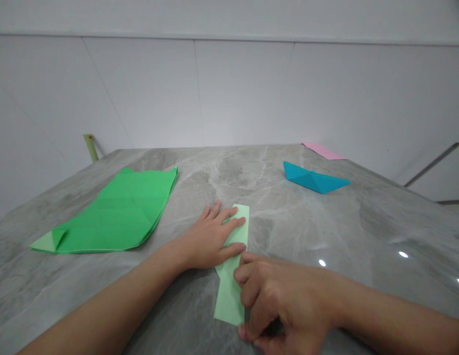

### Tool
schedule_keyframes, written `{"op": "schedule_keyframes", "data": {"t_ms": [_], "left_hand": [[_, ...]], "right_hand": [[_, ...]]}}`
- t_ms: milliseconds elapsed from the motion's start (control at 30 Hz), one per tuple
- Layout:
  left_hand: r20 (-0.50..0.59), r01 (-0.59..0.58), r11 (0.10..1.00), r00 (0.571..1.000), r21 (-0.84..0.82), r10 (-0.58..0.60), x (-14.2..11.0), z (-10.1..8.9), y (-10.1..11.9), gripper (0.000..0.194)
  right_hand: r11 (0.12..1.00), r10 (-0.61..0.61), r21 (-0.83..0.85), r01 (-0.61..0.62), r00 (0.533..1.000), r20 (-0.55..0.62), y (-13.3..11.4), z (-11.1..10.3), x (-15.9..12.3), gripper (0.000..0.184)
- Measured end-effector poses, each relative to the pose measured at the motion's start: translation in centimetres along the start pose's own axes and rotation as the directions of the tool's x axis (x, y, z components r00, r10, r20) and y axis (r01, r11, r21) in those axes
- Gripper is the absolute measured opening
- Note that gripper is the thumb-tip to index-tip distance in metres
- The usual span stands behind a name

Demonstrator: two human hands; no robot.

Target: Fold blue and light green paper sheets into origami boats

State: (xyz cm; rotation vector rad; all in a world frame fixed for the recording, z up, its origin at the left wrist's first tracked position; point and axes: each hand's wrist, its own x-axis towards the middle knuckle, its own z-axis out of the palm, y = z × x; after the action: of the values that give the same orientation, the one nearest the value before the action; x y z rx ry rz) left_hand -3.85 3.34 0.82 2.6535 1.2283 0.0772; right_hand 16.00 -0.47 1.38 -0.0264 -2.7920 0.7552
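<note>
A folded strip of pale green paper (229, 296) lies lengthwise on the grey marble table (299, 231), near the front of my view. My left hand (209, 240) presses flat on its upper half, with the fingers spread. My right hand (281, 301) is curled over the near part of the strip, and its fingers grip the right edge. The hand hides part of that edge. Left of the hands lies a larger folded sheet of bright green paper (118, 214), with one pale corner turned up at its far left.
A blue origami boat (312, 178) sits at the table's far right, and a flat pink paper (323, 151) lies on the far edge. A small green post (90, 147) stands behind the far left corner. White panelled wall rises behind the table.
</note>
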Motion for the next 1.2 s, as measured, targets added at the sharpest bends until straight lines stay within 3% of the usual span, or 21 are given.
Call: {"op": "schedule_keyframes", "data": {"t_ms": [67,233,600,867,1067,1200], "left_hand": [[-0.002,-0.006,1.000,1.000,0.008,0.006,0.0,0.0,0.0,0.062],[0.065,-0.008,0.999,0.998,0.036,0.005,-0.2,-0.4,0.3,0.069],[0.101,-0.030,0.999,0.994,0.029,0.027,-0.6,-0.3,-0.1,0.075],[0.101,-0.039,0.998,0.994,0.043,0.034,-0.6,-0.3,-0.2,0.077],[0.131,-0.043,0.998,0.991,0.049,0.036,-0.7,-0.3,-0.3,0.080],[0.143,-0.052,0.997,0.989,0.052,0.044,-0.8,-0.5,-0.2,0.087]], "right_hand": [[1.000,-0.003,0.025,0.003,0.999,-0.036,0.4,0.2,-0.2,0.005],[0.995,-0.021,0.098,0.031,0.994,-0.103,1.5,0.7,-0.6,0.021],[0.983,-0.025,0.179,0.042,0.995,-0.095,2.1,0.1,-0.4,0.020],[0.994,0.047,0.105,-0.043,0.998,-0.041,2.5,-0.8,-1.1,0.021],[0.981,0.191,0.002,-0.193,0.966,-0.172,4.0,-2.5,-1.7,0.026],[0.930,0.319,-0.095,-0.354,0.909,-0.269,5.5,-3.0,-2.1,0.036]]}}
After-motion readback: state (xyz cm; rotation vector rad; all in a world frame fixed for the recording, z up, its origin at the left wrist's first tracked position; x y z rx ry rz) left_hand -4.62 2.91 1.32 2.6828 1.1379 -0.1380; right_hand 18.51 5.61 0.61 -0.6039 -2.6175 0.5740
